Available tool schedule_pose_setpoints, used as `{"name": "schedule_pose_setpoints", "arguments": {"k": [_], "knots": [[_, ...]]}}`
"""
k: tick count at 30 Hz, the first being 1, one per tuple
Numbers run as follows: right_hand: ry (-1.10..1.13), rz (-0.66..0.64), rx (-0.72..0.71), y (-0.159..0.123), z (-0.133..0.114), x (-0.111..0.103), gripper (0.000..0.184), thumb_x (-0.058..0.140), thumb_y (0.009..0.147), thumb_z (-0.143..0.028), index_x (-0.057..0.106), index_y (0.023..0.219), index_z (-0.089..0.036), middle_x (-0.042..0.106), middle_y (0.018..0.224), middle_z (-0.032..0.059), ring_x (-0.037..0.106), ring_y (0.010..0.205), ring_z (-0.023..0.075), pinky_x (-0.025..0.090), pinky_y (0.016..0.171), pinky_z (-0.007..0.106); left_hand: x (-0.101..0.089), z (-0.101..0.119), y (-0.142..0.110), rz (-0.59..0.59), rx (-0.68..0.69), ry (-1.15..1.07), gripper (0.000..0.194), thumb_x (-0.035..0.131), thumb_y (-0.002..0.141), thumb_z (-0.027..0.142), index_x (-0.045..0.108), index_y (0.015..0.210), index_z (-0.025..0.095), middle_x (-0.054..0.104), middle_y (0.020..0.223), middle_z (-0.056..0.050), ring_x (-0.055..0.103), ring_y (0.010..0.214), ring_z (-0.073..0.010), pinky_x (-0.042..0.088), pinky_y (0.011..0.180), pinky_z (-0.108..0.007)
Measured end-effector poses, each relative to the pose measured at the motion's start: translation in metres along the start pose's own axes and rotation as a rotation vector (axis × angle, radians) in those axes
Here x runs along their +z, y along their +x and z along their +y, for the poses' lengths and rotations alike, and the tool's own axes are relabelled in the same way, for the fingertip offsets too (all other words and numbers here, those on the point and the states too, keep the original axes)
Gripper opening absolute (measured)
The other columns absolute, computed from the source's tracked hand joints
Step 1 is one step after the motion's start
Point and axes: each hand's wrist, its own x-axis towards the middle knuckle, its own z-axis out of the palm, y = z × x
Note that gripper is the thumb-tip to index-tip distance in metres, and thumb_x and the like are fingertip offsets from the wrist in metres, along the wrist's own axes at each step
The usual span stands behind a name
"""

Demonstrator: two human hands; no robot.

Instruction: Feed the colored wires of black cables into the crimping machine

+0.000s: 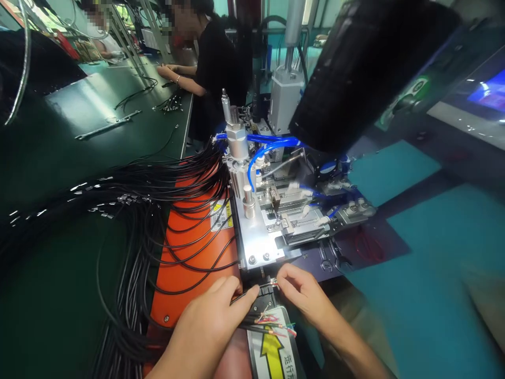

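My left hand (pixel 209 326) is closed around a black cable (pixel 245 296) at the front edge of a metal pneumatic fixture (pixel 268 216). My right hand (pixel 302 297) pinches the cable's stripped end (pixel 272 285) between thumb and finger, right next to the fixture's front plate. Below my hands, more black cable ends with bare red, green and copper wires (pixel 274 329) lie over a label with a yellow arrow (pixel 272 358). A large bundle of black cables (pixel 158 195) spreads leftward across an orange panel (pixel 189 268).
Blue air tubes (pixel 260 140) run over the fixture, and a black hood (pixel 366 73) hangs at upper right. Spanners (pixel 327 257) lie behind my right hand. A co-worker (pixel 213 68) handles small parts at a green bench (pixel 79 105) at the back left. Teal matting (pixel 418 252) lies to the right.
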Motion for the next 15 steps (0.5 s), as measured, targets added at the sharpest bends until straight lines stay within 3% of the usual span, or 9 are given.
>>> {"name": "schedule_pose_setpoints", "arguments": {"k": [6, 11, 15], "knots": [[0.153, -0.034, 0.122, -0.0005, 0.0015, -0.0004, 0.019, 0.045, 0.076, -0.031, 0.043, 0.062, -0.018, 0.039, 0.057, -0.0043, 0.036, 0.049, 0.0090, 0.029, 0.045, 0.021, -0.0029, -0.0042, -0.0080, 0.079, 0.091, -0.003, 0.040, 0.021, 0.086, 0.007, 0.058, 0.100, 0.014, 0.058, 0.073, -0.006, 0.058, 0.061, -0.0138, 0.047, 0.049, -0.020], [0.141, -0.002, 0.140, 0.0004, -0.0025, 0.0000, 0.015, 0.045, 0.071, -0.028, 0.044, 0.059, -0.017, 0.038, 0.056, -0.0042, 0.033, 0.050, 0.0091, 0.026, 0.046, 0.022, -0.0052, -0.0043, -0.0073, 0.066, 0.085, 0.019, 0.036, 0.025, 0.085, 0.006, 0.059, 0.093, 0.011, 0.058, 0.068, -0.006, 0.057, 0.057, -0.0153, 0.046, 0.045, -0.022], [0.152, 0.065, 0.163, 0.0013, -0.0073, 0.0024, 0.013, 0.046, 0.066, -0.027, 0.045, 0.057, -0.018, 0.040, 0.056, -0.0033, 0.035, 0.053, 0.0105, 0.028, 0.048, 0.022, -0.0063, -0.0037, -0.0051, -0.021, 0.067, 0.063, 0.031, 0.032, 0.080, 0.003, 0.060, 0.090, 0.012, 0.056, 0.066, -0.005, 0.055, 0.055, -0.0156, 0.045, 0.044, -0.022]]}}
